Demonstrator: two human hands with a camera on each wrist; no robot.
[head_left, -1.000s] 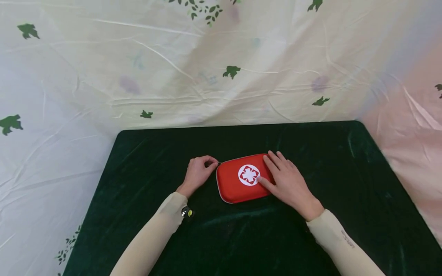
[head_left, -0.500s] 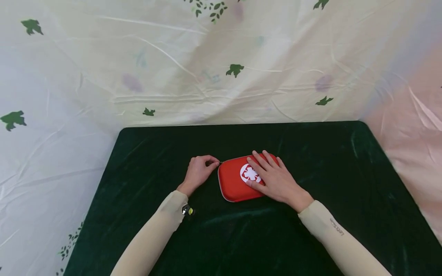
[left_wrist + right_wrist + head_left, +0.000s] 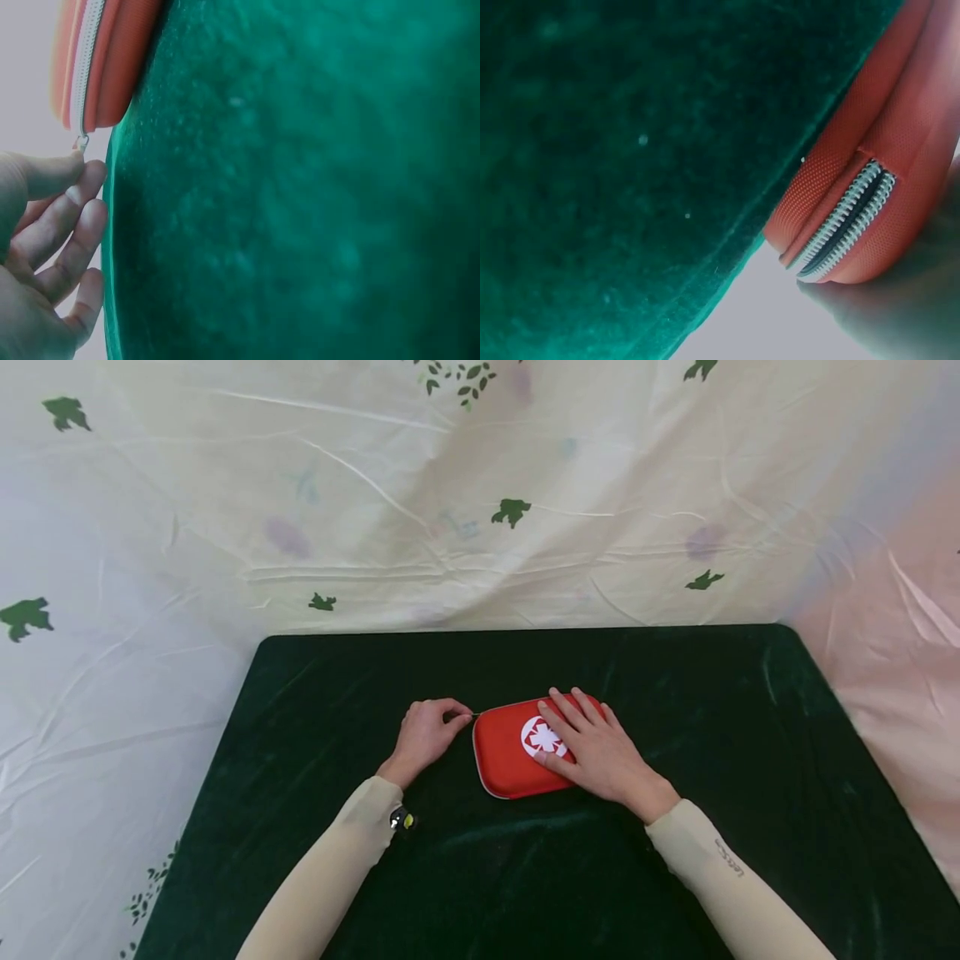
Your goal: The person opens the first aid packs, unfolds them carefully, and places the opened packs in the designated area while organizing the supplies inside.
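Observation:
A red zip case [image 3: 501, 753] with a white cross emblem lies flat on the dark green cloth. At its far left corner my left hand [image 3: 425, 735] pinches the zipper pull [image 3: 82, 141] between thumb and index finger; the other fingers are loosely bent. Along the case's side in the left wrist view, the zipper teeth [image 3: 88, 45] run together. My right hand [image 3: 600, 752] rests on the lid's right half with fingers spread, partly covering the emblem. Below it, in the right wrist view, two parted rows of zipper teeth [image 3: 847, 221] show at the zipper's end.
The green velvet cloth [image 3: 480, 877] covers the table, whose far edge has rounded corners. Pale fabric with green leaf and bird prints [image 3: 420, 560] hangs behind and to the left, pinkish on the right.
My right hand has slid left over the lid, farther onto the emblem, then stayed there. The left hand keeps its pinch on the zipper pull, shifting only slightly left.

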